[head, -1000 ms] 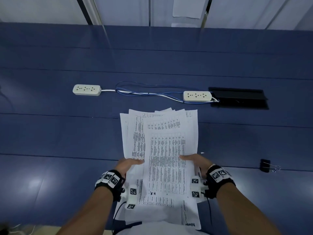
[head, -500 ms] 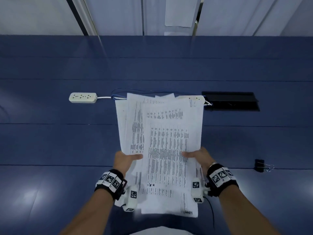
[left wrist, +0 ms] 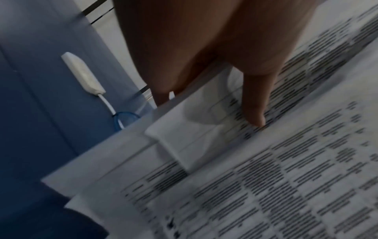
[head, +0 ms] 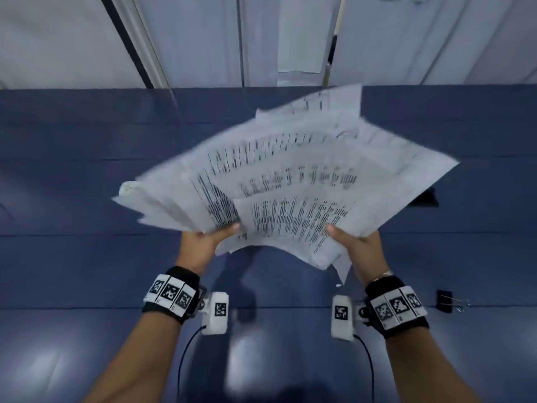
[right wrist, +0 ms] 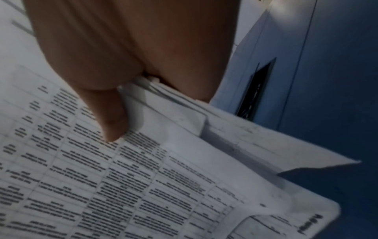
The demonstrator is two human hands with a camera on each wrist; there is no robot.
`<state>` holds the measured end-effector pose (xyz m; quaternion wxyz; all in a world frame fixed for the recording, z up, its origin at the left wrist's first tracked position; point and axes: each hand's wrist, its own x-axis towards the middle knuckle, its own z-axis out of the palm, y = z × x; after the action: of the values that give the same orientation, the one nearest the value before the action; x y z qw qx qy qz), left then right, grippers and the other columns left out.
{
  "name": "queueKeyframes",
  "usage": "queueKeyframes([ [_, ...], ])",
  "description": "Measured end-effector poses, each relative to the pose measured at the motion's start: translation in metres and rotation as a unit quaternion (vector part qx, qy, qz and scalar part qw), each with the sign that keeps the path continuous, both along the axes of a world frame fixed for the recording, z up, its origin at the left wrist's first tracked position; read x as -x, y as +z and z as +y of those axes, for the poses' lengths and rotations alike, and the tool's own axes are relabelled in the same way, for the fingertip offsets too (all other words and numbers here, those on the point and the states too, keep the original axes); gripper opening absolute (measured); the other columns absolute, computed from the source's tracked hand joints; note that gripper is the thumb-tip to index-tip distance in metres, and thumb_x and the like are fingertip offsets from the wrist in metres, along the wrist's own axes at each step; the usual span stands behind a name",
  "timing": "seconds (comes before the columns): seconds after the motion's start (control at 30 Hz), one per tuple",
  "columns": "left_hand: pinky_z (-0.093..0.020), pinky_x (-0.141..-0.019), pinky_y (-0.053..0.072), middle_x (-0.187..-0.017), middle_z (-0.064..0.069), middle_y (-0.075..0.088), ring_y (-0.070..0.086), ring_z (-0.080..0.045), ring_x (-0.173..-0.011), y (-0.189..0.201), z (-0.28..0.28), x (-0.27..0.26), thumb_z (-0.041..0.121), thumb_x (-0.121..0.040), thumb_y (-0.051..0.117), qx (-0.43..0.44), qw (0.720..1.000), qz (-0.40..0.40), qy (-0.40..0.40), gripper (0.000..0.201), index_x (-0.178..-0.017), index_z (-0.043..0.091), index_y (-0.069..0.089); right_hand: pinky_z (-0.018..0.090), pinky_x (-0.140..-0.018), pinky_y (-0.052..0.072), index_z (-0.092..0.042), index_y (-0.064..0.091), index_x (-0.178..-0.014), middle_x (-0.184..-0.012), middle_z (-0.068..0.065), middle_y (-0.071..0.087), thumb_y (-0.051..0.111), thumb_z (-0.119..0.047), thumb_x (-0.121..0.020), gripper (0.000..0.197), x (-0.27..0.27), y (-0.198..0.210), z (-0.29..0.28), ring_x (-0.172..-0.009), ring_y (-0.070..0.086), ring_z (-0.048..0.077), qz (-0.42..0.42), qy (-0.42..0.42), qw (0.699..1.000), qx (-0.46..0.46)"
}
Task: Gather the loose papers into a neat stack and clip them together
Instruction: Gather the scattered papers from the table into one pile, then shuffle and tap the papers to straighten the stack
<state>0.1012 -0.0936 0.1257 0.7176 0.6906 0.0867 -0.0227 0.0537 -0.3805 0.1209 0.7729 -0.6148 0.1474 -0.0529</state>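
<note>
Right now you hold the papers [head: 290,181] in the air above the blue surface [head: 87,257], your left hand [head: 203,242] pinching one near edge and your right hand [head: 353,242] pinching the other. Each grip is clamped on the sheets: the wrist views show a thumb [left wrist: 253,103] pressed flat on the printed top page with the fingers passing underneath. The sheets fan out unevenly, corners sticking out at different angles, so the stack is not yet squared. Holding both sides like this probably lets you turn the bundle on edge and tap it level against the surface.

The binder clip [head: 446,301] lies on the surface to your right, well apart from the papers and untouched.

Much is hard to read. The papers are smeared by motion, so the print and the sheet count cannot be made out. Your fingers under the sheets are hidden. A white power strip [left wrist: 81,72] shows beside your left hand, while the sheets cover most of the dark recess [right wrist: 255,89] in the surface.
</note>
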Motion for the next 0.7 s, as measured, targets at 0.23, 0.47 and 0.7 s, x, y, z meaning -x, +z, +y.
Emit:
queueKeyframes([
  [0.23, -0.036, -0.093, 0.056, -0.114, 0.0, 0.075, 0.07, -0.015, -0.105, -0.028, 0.003, -0.003, -0.014, -0.077, 0.076, -0.009, 1.0, -0.003, 0.025, 0.048, -0.118, 0.01, 0.067, 0.031, -0.081, 0.06, -0.024, 0.072, -0.101, -0.102, -0.005, 0.078, 0.075, 0.001, -0.082, 0.031, 0.001, -0.018, 0.004, -0.098, 0.073, 0.011, 0.028, -0.008, 0.999, 0.022],
  [0.47, -0.044, -0.091, 0.058, -0.111, -0.005, 0.078, 0.073, -0.024, -0.106, -0.033, 0.016, 0.002, -0.009, -0.063, 0.087, 0.012, 0.997, 0.056, -0.048, 0.055, -0.11, 0.014, 0.071, 0.039, -0.082, 0.06, -0.019, 0.071, -0.102, -0.104, 0.001, 0.077, 0.075, 0.015, -0.073, 0.044, 0.0, -0.036, -0.001, -0.102, 0.072, 0.022, 0.064, 0.011, 0.998, 0.011],
  [0.7, -0.052, -0.1, 0.052, -0.1, -0.006, 0.08, 0.074, -0.027, -0.097, -0.052, 0.019, 0.013, 0.014, -0.051, 0.087, 0.044, 0.991, 0.123, -0.005, 0.043, -0.093, 0.014, 0.078, 0.032, -0.077, 0.061, -0.002, 0.069, -0.111, -0.105, 0.007, 0.076, 0.073, 0.012, -0.078, 0.036, 0.011, -0.042, 0.004, -0.099, 0.073, 0.019, 0.036, -0.014, 0.999, 0.012],
])
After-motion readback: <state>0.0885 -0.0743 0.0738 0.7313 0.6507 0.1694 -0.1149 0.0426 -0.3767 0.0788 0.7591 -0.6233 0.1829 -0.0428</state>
